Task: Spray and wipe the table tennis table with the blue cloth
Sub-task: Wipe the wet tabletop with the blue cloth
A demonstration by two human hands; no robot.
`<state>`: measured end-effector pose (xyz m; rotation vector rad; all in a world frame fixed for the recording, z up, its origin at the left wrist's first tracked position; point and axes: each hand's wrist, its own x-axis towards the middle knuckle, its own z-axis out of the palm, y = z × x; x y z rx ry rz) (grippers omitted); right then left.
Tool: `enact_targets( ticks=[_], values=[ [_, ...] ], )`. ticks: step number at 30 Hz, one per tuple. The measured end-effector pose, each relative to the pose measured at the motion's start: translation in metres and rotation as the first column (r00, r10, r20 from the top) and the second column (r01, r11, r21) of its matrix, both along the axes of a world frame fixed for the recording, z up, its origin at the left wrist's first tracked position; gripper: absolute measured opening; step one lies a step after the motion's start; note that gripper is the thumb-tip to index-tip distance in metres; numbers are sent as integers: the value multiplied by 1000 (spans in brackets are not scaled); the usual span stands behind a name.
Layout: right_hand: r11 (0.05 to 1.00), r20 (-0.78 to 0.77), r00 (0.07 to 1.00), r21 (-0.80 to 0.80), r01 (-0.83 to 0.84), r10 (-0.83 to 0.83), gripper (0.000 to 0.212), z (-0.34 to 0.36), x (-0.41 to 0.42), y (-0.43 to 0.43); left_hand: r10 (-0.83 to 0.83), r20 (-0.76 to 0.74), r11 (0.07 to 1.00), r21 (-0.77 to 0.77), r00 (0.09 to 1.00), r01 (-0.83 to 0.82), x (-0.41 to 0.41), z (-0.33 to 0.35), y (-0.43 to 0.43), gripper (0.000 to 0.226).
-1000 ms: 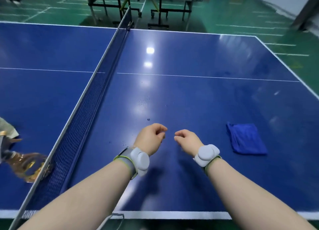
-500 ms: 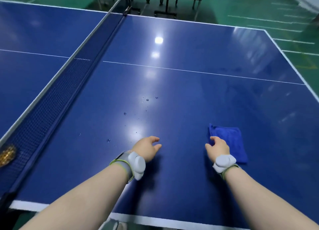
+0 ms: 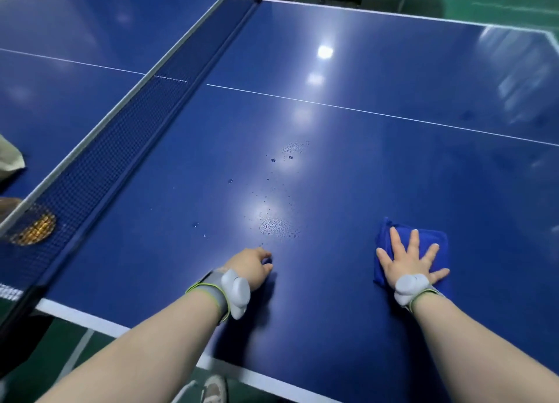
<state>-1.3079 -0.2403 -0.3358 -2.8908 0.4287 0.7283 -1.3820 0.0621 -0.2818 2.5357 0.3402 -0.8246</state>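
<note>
1. Cloth (image 3: pixel 435 239), blue and folded, lies on the tabletop (image 3: pixel 326 336) directly under my right hand (image 3: pixel 412 262), near the edge closest to me.
2. The right fingers (image 3: pixel 415 240) are straight and spread, pressed flat on the cloth. They grasp nothing. Blue fabric shows beyond the fingertips and along the thumb side.
3. My left hand (image 3: pixel 251 269) rests on the tabletop to the left of the right fingers, well apart from the cloth. Its fingers are clenched under the palm, and I can see nothing held in them.
4. Water drops (image 3: pixel 278 227) bead on the tabletop just ahead of the left fingers, with a thinner scatter farther out. The cloth sits to their right and does not touch them.
5. Each wrist carries a grey band with a pale pod: the left band (image 3: pixel 234 292) and the right band (image 3: pixel 408 285).
6. The net (image 3: pixel 121 148) runs well to the left of the left fingers. Through its mesh I see an amber thing (image 3: pixel 36 228), too blurred to name.
</note>
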Motion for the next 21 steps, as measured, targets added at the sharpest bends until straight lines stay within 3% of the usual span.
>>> enact_targets(
  ticks=[4,16,21],
  values=[
    [1000,-5,1000,-20,-8,7,62,-4,-15,10,-89,-36,996,4,995,89,-10,-5,3,34],
    [977,59,976,-38,-210,212,63,-8,-118,100,-232,60,972,-4,971,233,-52,-20,28,32],
    [978,74,976,-36,-205,207,64,-11,-162,112,-287,110,958,50,952,283,-76,-34,34,24]
  ],
)
